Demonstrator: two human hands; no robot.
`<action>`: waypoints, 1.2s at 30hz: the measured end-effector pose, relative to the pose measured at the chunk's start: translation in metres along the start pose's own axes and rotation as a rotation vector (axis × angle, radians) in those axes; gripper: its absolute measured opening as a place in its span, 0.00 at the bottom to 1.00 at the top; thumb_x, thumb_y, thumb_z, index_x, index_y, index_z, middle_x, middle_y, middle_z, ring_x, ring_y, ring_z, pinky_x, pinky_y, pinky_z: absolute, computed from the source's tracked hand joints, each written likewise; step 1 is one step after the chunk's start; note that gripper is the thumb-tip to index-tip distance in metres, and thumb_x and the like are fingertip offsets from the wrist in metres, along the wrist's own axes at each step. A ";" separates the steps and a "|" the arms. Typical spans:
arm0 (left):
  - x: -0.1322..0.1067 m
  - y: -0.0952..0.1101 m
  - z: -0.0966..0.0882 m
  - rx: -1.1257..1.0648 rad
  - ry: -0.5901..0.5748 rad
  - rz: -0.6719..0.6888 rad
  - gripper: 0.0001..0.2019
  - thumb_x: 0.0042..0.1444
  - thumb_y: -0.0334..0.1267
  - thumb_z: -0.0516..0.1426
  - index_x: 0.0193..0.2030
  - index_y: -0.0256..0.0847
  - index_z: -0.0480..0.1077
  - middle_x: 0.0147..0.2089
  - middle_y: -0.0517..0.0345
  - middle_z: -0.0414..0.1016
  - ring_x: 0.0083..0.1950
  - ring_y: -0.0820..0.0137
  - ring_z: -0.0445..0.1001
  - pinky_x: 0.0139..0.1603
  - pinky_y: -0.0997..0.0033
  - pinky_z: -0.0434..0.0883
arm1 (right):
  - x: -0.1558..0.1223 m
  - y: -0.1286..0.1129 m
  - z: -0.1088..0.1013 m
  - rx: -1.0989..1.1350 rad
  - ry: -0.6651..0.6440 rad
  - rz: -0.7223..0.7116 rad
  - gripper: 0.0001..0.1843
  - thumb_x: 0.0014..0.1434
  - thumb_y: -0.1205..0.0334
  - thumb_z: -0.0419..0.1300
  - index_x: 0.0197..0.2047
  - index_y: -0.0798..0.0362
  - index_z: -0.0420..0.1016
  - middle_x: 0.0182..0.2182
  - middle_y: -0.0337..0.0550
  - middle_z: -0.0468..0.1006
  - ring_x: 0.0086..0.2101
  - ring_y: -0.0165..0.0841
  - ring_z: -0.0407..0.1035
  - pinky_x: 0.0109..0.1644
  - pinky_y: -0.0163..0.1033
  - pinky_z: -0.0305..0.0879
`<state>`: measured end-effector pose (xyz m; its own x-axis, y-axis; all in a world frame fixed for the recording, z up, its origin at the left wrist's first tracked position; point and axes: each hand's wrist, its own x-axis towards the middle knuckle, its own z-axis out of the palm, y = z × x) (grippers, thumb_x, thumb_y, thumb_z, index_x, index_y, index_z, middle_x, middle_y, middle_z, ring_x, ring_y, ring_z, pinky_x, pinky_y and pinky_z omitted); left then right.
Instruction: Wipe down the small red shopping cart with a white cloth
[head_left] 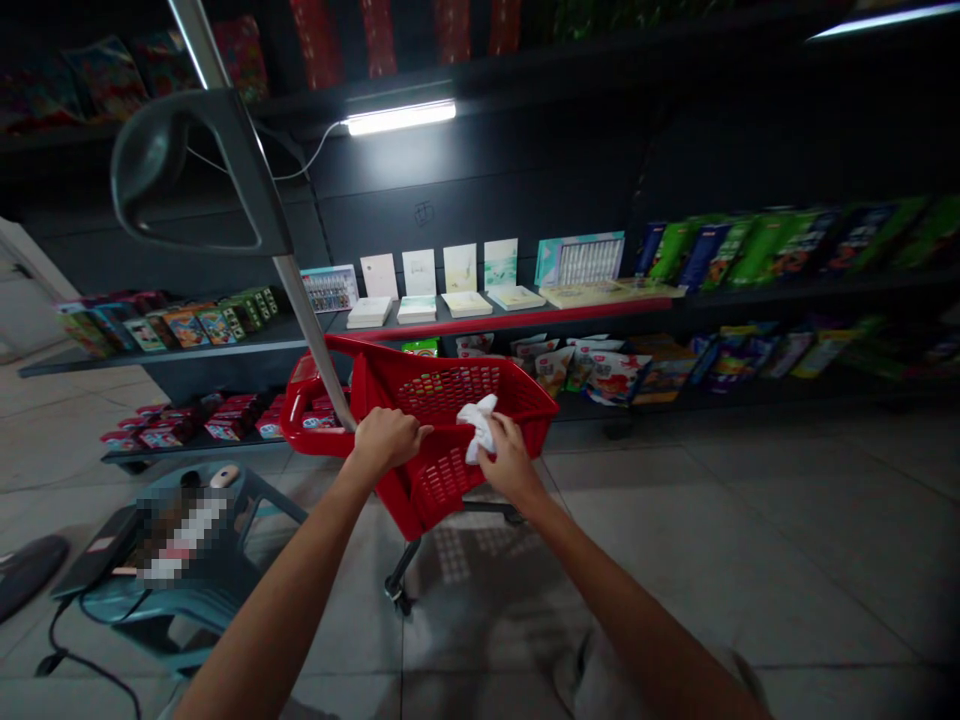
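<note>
A dark store shelving unit (487,190) filled the background, lined with boxed cards, paint sets and bright packets (600,370), with a lit tube lamp (400,117) above. In front of it, near the person, stood a red plastic wheeled shopping basket (442,400), its mesh-sided body empty of goods and its grey pole handle (196,170) rising at the left. A teal plastic stool (191,610) sat just beside it, well left, holding a blurred object. The left hand (384,442) was curled over the basket's rim — gripping it — while the right hand (511,462) pressed a crumpled white cloth (478,428) against the same rim.
</note>
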<state>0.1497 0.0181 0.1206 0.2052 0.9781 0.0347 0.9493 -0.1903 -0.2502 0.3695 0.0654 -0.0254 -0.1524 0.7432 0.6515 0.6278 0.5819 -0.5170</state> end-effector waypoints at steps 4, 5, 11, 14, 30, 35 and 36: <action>0.006 0.001 -0.004 -0.033 -0.066 -0.019 0.31 0.70 0.54 0.41 0.47 0.39 0.82 0.47 0.36 0.82 0.49 0.50 0.82 0.49 0.56 0.74 | -0.018 -0.053 0.022 0.205 -0.040 -0.122 0.35 0.57 0.73 0.54 0.68 0.53 0.61 0.63 0.55 0.63 0.64 0.42 0.60 0.71 0.49 0.59; 0.008 0.000 -0.005 -0.049 -0.092 -0.022 0.29 0.69 0.53 0.42 0.48 0.40 0.81 0.48 0.36 0.82 0.50 0.51 0.81 0.50 0.56 0.74 | -0.020 -0.061 0.026 0.237 -0.042 -0.132 0.34 0.58 0.72 0.54 0.68 0.52 0.62 0.62 0.55 0.64 0.64 0.42 0.61 0.70 0.49 0.59; 0.024 -0.007 -0.008 -0.155 -0.234 -0.034 0.25 0.67 0.50 0.45 0.52 0.43 0.80 0.54 0.38 0.80 0.54 0.53 0.80 0.51 0.60 0.75 | -0.021 -0.079 0.045 0.306 -0.042 -0.163 0.26 0.63 0.68 0.55 0.64 0.51 0.67 0.57 0.53 0.71 0.61 0.42 0.66 0.67 0.48 0.64; 0.032 -0.007 -0.008 -0.163 -0.260 -0.037 0.25 0.67 0.52 0.45 0.52 0.43 0.80 0.53 0.39 0.81 0.54 0.55 0.81 0.50 0.63 0.75 | -0.022 -0.083 0.055 0.241 -0.024 -0.163 0.21 0.65 0.63 0.56 0.61 0.50 0.71 0.54 0.53 0.74 0.57 0.43 0.68 0.65 0.48 0.66; 0.038 0.018 -0.011 -0.161 -0.202 -0.099 0.33 0.68 0.59 0.41 0.54 0.40 0.79 0.54 0.37 0.80 0.55 0.53 0.80 0.51 0.62 0.74 | -0.044 -0.081 0.095 -0.132 -0.220 -0.501 0.12 0.67 0.64 0.59 0.53 0.46 0.76 0.45 0.45 0.77 0.48 0.40 0.68 0.54 0.45 0.67; 0.034 0.017 -0.008 -0.118 -0.142 -0.097 0.34 0.69 0.59 0.40 0.52 0.40 0.80 0.53 0.36 0.81 0.54 0.50 0.80 0.50 0.57 0.75 | -0.067 -0.061 0.109 -0.138 -0.286 -0.517 0.05 0.66 0.64 0.62 0.44 0.47 0.78 0.39 0.43 0.76 0.44 0.37 0.69 0.46 0.39 0.69; 0.033 0.017 -0.007 -0.100 -0.120 -0.090 0.34 0.69 0.59 0.39 0.51 0.40 0.81 0.52 0.37 0.81 0.53 0.49 0.80 0.51 0.57 0.74 | -0.067 -0.056 0.108 -0.135 -0.297 -0.520 0.05 0.66 0.64 0.62 0.44 0.47 0.77 0.39 0.43 0.76 0.44 0.37 0.69 0.46 0.39 0.69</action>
<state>0.1741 0.0469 0.1244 0.0940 0.9935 -0.0647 0.9827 -0.1030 -0.1541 0.2620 0.0186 -0.1006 -0.6587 0.4449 0.6068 0.5025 0.8604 -0.0853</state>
